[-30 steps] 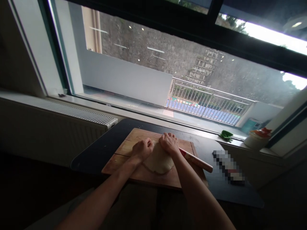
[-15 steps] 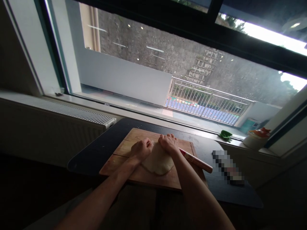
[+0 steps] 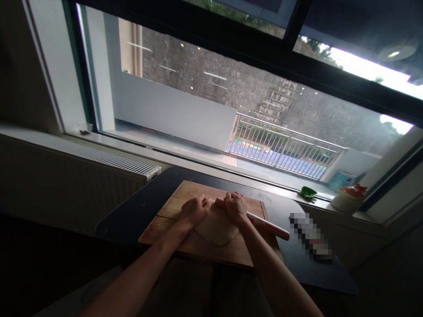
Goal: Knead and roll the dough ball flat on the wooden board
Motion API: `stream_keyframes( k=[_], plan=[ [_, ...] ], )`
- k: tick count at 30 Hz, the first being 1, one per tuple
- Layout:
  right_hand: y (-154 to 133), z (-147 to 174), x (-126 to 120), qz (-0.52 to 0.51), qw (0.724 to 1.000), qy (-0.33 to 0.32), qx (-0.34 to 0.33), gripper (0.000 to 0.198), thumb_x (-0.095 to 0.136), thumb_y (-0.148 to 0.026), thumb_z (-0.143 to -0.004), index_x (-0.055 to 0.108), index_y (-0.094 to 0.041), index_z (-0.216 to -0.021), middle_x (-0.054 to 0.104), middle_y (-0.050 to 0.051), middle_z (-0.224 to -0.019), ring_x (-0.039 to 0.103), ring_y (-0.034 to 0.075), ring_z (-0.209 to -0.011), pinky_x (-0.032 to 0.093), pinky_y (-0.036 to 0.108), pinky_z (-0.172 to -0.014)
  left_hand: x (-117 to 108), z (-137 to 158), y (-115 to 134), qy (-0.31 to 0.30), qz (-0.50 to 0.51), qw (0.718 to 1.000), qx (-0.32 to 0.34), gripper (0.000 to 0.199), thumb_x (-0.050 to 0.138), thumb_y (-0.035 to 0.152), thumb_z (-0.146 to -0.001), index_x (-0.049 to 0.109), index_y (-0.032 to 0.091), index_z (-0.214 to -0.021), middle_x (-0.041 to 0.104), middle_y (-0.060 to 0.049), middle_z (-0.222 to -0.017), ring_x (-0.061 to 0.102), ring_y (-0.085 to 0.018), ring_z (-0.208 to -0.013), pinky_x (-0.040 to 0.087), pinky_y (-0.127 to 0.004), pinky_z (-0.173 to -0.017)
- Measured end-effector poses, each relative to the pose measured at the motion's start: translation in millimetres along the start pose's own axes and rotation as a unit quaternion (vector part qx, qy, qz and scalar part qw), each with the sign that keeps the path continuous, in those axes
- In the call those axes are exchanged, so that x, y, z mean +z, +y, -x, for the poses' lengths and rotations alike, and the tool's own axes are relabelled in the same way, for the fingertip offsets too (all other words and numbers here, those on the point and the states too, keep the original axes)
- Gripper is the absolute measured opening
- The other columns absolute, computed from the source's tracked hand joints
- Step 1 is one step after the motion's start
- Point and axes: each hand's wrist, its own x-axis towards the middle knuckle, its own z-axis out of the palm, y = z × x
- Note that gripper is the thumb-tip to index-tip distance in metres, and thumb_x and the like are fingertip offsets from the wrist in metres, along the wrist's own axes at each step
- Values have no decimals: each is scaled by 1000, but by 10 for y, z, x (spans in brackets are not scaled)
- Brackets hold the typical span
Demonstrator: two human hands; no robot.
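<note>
A flattened round of pale dough (image 3: 216,229) lies on the wooden cutting board (image 3: 181,192). At its far left edge is my left hand (image 3: 194,210), fingers curled closed and pinching the dough's rim. My right hand (image 3: 235,207) is wrapped over a wooden rolling pin (image 3: 272,229) near its left end. That end rests on the far part of the dough, and the other end sticks out past the board's right side. My fingers hide part of the pin and the dough's far edge.
The board lies on a dark table (image 3: 132,204) against a window sill. A blurred-out flat object (image 3: 312,237) is on the table's right. On the sill stand a green leaf-shaped item (image 3: 307,193) and a white pot (image 3: 346,201). A radiator (image 3: 99,158) is at the left.
My right hand has shifted from lying flatter over the dough to curling around the rolling pin, whose left end now shows. My left hand stays at the dough's edge. The view has tilted slightly.
</note>
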Motion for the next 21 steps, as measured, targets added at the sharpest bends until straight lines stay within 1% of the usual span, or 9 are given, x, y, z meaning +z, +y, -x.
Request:
stream_keyframes(
  k=[2, 3, 5, 8, 10, 12, 15, 18, 21],
  plan=[
    [-8, -174, 24, 17, 998, -39, 37, 40, 30, -38, -85, 64, -18, -76, 63, 10, -90, 51, 22, -92, 37, 30, -78, -3, 8, 8, 3, -2, 1000, -1, 26, 40, 39, -82, 58, 21, -78, 65, -3, -74, 57, -15, -69, 30, -24, -56],
    [-25, -268, 51, 25, 997, -57, 43, 37, 35, -38, -83, 65, -18, -75, 62, 10, -89, 51, 24, -92, 38, 31, -77, -4, 10, 12, 4, -2, 1000, -2, 26, 40, 38, -82, 59, 21, -79, 65, -3, -74, 58, -15, -69, 31, -24, -57],
    [-79, -434, 128, 33, 996, -79, 32, 31, 41, -38, -79, 66, -18, -78, 61, 11, -94, 48, 25, -96, 38, 32, -77, -6, 12, 21, 6, 0, 1000, -7, 24, 40, 37, -82, 59, 22, -80, 65, -2, -74, 58, -15, -70, 31, -24, -57],
    [-169, -561, 258, 44, 996, -81, 7, 31, 43, -36, -77, 64, -19, -92, 56, 11, -107, 43, 26, -104, 36, 34, -82, -8, 4, 30, 2, 7, 1000, -10, 23, 41, 37, -82, 59, 23, -80, 65, -1, -74, 58, -15, -70, 32, -24, -57],
    [-206, -555, 312, 55, 996, -74, 0, 33, 41, -36, -79, 63, -18, -97, 53, 12, -111, 42, 26, -106, 34, 36, -85, -8, 0, 31, 0, 10, 1000, -5, 23, 41, 38, -81, 59, 23, -79, 65, 0, -74, 58, -15, -70, 32, -24, -57],
    [-213, -497, 324, 72, 996, -48, -10, 35, 38, -36, -80, 63, -17, -95, 53, 13, -111, 43, 26, -105, 34, 36, -85, -7, 1, 29, 2, 14, 1000, 0, 23, 41, 38, -81, 59, 23, -79, 65, 0, -74, 58, -15, -70, 32, -24, -57],
    [-172, -379, 264, 91, 995, -23, -21, 40, 31, -37, -85, 64, -16, -90, 59, 13, -100, 51, 24, -96, 37, 33, -80, -13, 13, 25, 6, 17, 1000, 2, 22, 42, 37, -81, 58, 23, -80, 65, -1, -75, 58, -15, -71, 32, -24, -57],
    [-80, -282, 131, 102, 993, -57, -4, 47, 23, -39, -88, 65, -17, -87, 64, 12, -89, 57, 22, -83, 39, 31, -72, -38, 26, 29, 6, 13, 1000, 1, 22, 42, 37, -81, 58, 22, -80, 65, -2, -76, 59, -16, -71, 33, -24, -58],
    [44, -204, -18, 105, 992, -73, -7, 48, 23, -40, -88, 66, -17, -82, 65, 11, -85, 58, 20, -77, 38, 28, -66, -67, 30, 40, -1, 13, 1000, -7, 25, 41, 38, -82, 59, 21, -81, 66, -4, -78, 59, -17, -72, 34, -25, -60]
  ],
)
